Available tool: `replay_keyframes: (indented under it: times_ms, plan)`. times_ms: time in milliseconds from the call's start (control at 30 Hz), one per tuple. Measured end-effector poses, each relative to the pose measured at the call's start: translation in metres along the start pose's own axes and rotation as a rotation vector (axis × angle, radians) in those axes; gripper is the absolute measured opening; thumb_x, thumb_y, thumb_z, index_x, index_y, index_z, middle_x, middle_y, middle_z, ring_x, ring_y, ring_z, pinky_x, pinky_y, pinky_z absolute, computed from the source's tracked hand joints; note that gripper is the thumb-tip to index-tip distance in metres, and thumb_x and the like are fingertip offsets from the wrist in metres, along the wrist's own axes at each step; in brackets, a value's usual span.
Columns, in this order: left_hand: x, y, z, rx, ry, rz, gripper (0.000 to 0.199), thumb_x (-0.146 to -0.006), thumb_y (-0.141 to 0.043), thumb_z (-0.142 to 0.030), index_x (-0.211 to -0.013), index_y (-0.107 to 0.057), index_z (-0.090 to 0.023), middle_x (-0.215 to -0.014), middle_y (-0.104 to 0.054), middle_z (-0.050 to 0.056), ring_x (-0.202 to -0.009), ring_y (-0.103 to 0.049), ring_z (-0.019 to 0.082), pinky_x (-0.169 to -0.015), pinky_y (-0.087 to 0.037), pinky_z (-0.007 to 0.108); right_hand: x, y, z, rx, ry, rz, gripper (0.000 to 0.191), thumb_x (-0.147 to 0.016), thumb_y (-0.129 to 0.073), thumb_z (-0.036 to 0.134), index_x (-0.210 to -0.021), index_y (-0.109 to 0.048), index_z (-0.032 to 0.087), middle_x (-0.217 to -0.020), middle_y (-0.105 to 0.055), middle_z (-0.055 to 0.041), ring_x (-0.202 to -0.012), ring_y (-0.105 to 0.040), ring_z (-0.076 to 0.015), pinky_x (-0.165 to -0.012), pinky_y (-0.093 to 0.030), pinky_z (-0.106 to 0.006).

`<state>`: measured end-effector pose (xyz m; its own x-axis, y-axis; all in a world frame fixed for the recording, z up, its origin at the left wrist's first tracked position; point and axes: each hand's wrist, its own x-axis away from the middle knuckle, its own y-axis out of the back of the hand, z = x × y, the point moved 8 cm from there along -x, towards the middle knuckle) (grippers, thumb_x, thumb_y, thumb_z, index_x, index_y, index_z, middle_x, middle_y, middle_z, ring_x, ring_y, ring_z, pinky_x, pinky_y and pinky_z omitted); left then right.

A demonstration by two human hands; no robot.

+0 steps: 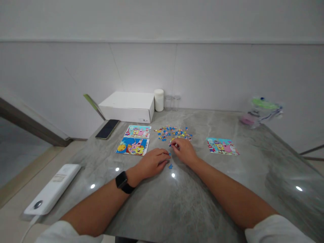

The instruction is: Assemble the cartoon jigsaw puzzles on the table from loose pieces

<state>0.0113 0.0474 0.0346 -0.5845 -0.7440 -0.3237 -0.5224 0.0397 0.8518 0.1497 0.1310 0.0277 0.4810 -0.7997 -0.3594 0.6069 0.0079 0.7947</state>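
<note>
The right hand (pixel 184 151) pinches at the near edge of the puzzle-piece pile (pixel 164 134); I can't tell whether it grips one. The left hand (pixel 152 163), thumb and fingers apart, rests beside a loose blue piece (pixel 170 166); a careless sideways sweep could skid that across the glossy table (pixel 162 209).

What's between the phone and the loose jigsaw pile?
Head view: a SpongeBob picture card, the farther of two, lies between the phone and the jigsaw pile.
</note>
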Motion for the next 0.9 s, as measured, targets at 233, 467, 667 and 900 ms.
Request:
replay_keyframes:
  times_ms: [233, 467, 667, 900]
  plan:
    - [0.000, 0.006, 0.016, 0.014, 0.030, -0.017, 0.027, -0.104, -0.054, -0.021, -0.122, -0.073, -0.023, -0.124, -0.073, 0.009, -0.115, -0.067, 0.021, -0.103, -0.055, 0.040, 0.002, 0.009, -0.008, 0.005, -0.017, -0.033, 0.012, -0.096, -0.061, 0.017, -0.101, -0.070, 0.022, -0.103, -0.076, -0.0052, -0.090, -0.066, -0.0196, -0.091, -0.047, -0.034]
    - [0.002, 0.008, 0.006, -0.006, 0.006, 0.024, 0.028, -0.104, -0.055, -0.023, -0.124, -0.073, -0.025, -0.130, -0.072, 0.009, -0.122, -0.066, 0.022, -0.109, -0.054, 0.041, 0.002, 0.005, -0.007, -0.019, -0.019, -0.027, 0.013, -0.096, -0.060, 0.017, -0.102, -0.070, 0.022, -0.103, -0.075, -0.0061, -0.093, -0.066, -0.0208, -0.091, -0.048, -0.034]
    - [0.002, 0.008, -0.001, 0.001, -0.017, 0.072, 0.030, -0.104, -0.054, -0.022, -0.128, -0.072, -0.025, -0.137, -0.070, 0.008, -0.124, -0.065, 0.023, -0.109, -0.052, 0.042, 0.000, 0.005, -0.009, -0.082, -0.060, -0.013, 0.012, -0.095, -0.061, 0.017, -0.100, -0.071, 0.022, -0.099, -0.074, -0.0050, -0.087, -0.065, -0.0189, -0.087, -0.049, -0.032]
    - [0.002, 0.001, -0.002, -0.025, -0.033, 0.149, 0.031, -0.104, -0.053, -0.024, -0.129, -0.071, -0.024, -0.137, -0.070, 0.008, -0.119, -0.064, 0.024, -0.107, -0.051, 0.042, -0.004, 0.007, -0.012, -0.146, -0.154, 0.036, 0.012, -0.094, -0.065, 0.020, -0.102, -0.074, 0.022, -0.096, -0.076, -0.0033, -0.082, -0.065, -0.0169, -0.080, -0.049, -0.030]
